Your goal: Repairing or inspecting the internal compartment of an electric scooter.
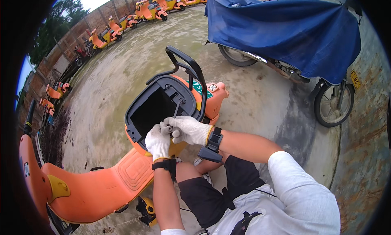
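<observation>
An orange and yellow scooter (134, 170) stands before me, its black storage compartment rim (134, 109) bare and uncovered. My right hand (189, 130), in a white knit glove, pinches a slim grey metal tool (177, 108) that looks like a wrench. The tool's far end lies over the rim's right side, close to a bolt; whether it grips the bolt I cannot tell. Beside it, my gloved left hand (158, 143) is closed at the compartment's near edge, fingertips meeting the right hand's. What the left fingers hold is hidden. A black grab rail (191, 64) rises behind the compartment.
At the right, a motorcycle under a blue cover (285, 35) is parked by a stained wall (362, 153). Several orange scooters (150, 10) line the brick wall at the back left. A yellow and black object (146, 210) sits on the concrete below my left forearm.
</observation>
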A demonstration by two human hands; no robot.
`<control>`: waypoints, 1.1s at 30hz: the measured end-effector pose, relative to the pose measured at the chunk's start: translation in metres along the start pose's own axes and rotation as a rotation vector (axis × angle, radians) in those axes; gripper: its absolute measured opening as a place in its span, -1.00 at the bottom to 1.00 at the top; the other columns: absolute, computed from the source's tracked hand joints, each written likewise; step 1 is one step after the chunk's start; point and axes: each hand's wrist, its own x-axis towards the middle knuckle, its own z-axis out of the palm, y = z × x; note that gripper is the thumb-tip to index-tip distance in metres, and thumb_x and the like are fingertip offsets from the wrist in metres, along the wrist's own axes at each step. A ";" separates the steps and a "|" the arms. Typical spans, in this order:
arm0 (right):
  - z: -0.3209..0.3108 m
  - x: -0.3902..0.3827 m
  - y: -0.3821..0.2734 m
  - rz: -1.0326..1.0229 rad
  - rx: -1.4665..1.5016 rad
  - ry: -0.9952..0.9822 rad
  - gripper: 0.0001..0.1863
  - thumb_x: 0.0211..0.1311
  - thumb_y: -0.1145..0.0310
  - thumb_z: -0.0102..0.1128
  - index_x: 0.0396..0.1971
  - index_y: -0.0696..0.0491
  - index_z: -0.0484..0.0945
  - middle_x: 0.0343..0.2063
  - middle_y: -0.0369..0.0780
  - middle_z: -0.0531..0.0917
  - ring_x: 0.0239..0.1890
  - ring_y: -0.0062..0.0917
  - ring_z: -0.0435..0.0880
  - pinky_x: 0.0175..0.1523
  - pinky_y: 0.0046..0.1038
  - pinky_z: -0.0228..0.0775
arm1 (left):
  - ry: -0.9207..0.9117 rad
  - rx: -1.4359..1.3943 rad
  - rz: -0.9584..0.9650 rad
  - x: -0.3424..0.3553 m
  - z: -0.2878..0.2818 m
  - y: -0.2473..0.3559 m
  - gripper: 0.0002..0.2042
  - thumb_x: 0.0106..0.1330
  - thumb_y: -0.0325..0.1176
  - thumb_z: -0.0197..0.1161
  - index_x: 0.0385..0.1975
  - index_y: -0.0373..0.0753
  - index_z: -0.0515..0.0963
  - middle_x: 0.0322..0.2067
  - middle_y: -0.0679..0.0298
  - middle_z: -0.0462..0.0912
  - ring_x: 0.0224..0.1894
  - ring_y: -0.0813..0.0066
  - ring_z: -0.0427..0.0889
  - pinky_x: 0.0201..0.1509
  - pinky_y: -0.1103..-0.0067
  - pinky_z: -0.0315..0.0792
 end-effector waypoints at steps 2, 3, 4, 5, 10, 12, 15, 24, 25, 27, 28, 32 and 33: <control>-0.007 -0.005 0.000 -0.010 0.020 -0.003 -0.74 0.57 0.27 0.00 0.05 0.10 0.50 -0.30 -0.31 0.62 -0.55 -0.71 0.53 -0.38 -0.48 0.52 | 0.002 -0.025 0.006 -0.003 -0.002 0.009 -0.61 0.42 0.05 0.07 -0.30 -0.12 0.71 -0.32 0.02 0.73 -0.21 -0.06 0.71 -0.13 0.19 0.55; -0.011 -0.007 -0.001 -0.017 0.036 -0.009 -0.72 0.56 0.26 0.02 0.07 0.09 0.49 -0.28 -0.30 0.63 -0.54 -0.70 0.55 -0.38 -0.48 0.54 | 0.007 -0.051 0.006 -0.005 -0.002 0.013 -0.60 0.44 0.03 0.05 -0.33 -0.14 0.70 -0.33 0.03 0.73 -0.21 -0.06 0.70 -0.13 0.18 0.55; -0.008 -0.012 -0.003 -0.014 0.037 -0.008 -0.72 0.56 0.26 0.02 0.07 0.09 0.49 -0.28 -0.30 0.63 -0.54 -0.70 0.55 -0.38 -0.48 0.54 | 0.005 -0.051 0.004 -0.006 -0.003 0.012 -0.60 0.44 0.03 0.05 -0.33 -0.14 0.70 -0.33 0.03 0.73 -0.21 -0.06 0.70 -0.13 0.18 0.55; -0.006 -0.017 -0.007 -0.019 -0.076 0.010 -0.70 0.57 0.19 0.01 0.05 0.10 0.50 -0.30 -0.30 0.64 -0.53 -0.68 0.58 -0.39 -0.48 0.56 | 0.019 -0.050 0.025 -0.006 -0.002 0.010 -0.60 0.43 0.02 0.05 -0.36 -0.16 0.69 -0.35 0.01 0.73 -0.24 -0.07 0.70 -0.14 0.17 0.55; -0.020 -0.048 -0.035 -0.018 -0.422 0.104 -0.53 0.59 -0.04 -0.10 -0.10 0.10 0.56 -0.51 -0.35 0.62 -0.58 -0.67 0.58 -0.49 -0.57 0.52 | 0.140 -0.033 0.074 -0.004 0.001 0.004 -0.56 0.43 -0.01 0.06 -0.48 -0.24 0.65 -0.46 -0.04 0.69 -0.34 -0.11 0.69 -0.20 0.13 0.55; -0.033 -0.058 -0.054 0.025 -0.558 0.120 -0.56 0.59 -0.02 -0.07 -0.21 0.05 0.59 -0.63 -0.44 0.47 -0.68 -0.77 0.33 -0.60 -0.65 0.17 | 0.146 -0.038 0.069 -0.004 0.002 -0.001 -0.57 0.43 -0.01 0.06 -0.48 -0.24 0.65 -0.46 -0.04 0.69 -0.33 -0.11 0.70 -0.20 0.13 0.55; -0.057 -0.068 -0.082 0.062 -0.823 0.173 -0.55 0.56 -0.02 -0.04 -0.34 0.02 0.62 -0.70 -0.49 0.30 -0.71 -0.80 0.13 -0.62 -0.61 -0.06 | 0.146 -0.052 0.071 -0.003 0.005 0.002 -0.57 0.43 -0.01 0.07 -0.46 -0.23 0.66 -0.45 -0.03 0.70 -0.32 -0.09 0.70 -0.18 0.14 0.55; -0.060 -0.051 -0.122 0.045 -1.117 0.297 -0.60 0.49 0.09 0.09 -0.47 0.06 0.62 -0.76 -0.48 0.25 -0.75 -0.74 0.10 -0.62 -0.54 -0.08 | 0.182 -0.059 0.060 -0.003 0.011 -0.002 -0.60 0.40 -0.01 0.10 -0.43 -0.20 0.69 -0.42 0.00 0.72 -0.28 -0.07 0.71 -0.12 0.15 0.57; -0.058 -0.050 -0.124 0.066 -1.080 0.289 -0.63 0.48 0.11 0.11 -0.47 0.04 0.60 -0.76 -0.48 0.22 -0.75 -0.75 0.10 -0.62 -0.55 -0.09 | 0.185 -0.056 0.059 -0.003 0.010 -0.002 -0.60 0.40 -0.01 0.10 -0.43 -0.20 0.69 -0.42 0.00 0.72 -0.28 -0.07 0.71 -0.12 0.15 0.57; -0.061 -0.049 -0.128 0.062 -1.040 0.271 -0.65 0.48 0.11 0.11 -0.47 0.03 0.58 -0.76 -0.49 0.20 -0.74 -0.76 0.08 -0.62 -0.54 -0.11 | 0.180 -0.054 0.062 -0.004 0.009 -0.001 -0.61 0.40 -0.01 0.11 -0.45 -0.20 0.69 -0.42 0.01 0.72 -0.29 -0.07 0.71 -0.13 0.15 0.57; -0.059 -0.049 -0.129 0.062 -0.999 0.259 -0.66 0.48 0.12 0.12 -0.46 0.01 0.55 -0.77 -0.50 0.17 -0.74 -0.76 0.06 -0.63 -0.54 -0.13 | 0.181 -0.051 0.063 -0.004 0.009 0.000 -0.61 0.40 -0.01 0.11 -0.45 -0.20 0.69 -0.42 0.01 0.72 -0.29 -0.07 0.71 -0.13 0.15 0.57; -0.057 -0.053 -0.129 0.092 -1.076 0.253 -0.67 0.47 0.13 0.13 -0.47 0.01 0.55 -0.77 -0.50 0.15 -0.75 -0.76 0.05 -0.63 -0.53 -0.16 | 0.182 -0.048 0.064 -0.004 0.009 0.002 -0.62 0.39 -0.03 0.12 -0.46 -0.20 0.69 -0.43 0.00 0.72 -0.30 -0.07 0.71 -0.14 0.15 0.58; -0.062 -0.051 -0.129 0.079 -1.063 0.251 -0.66 0.44 0.14 0.15 -0.44 0.07 0.64 -0.80 -0.48 0.18 -0.78 -0.76 0.05 -0.66 -0.55 -0.15 | 0.183 -0.049 0.062 -0.004 0.009 0.003 -0.62 0.39 -0.03 0.12 -0.46 -0.20 0.69 -0.42 0.00 0.72 -0.31 -0.07 0.71 -0.15 0.15 0.58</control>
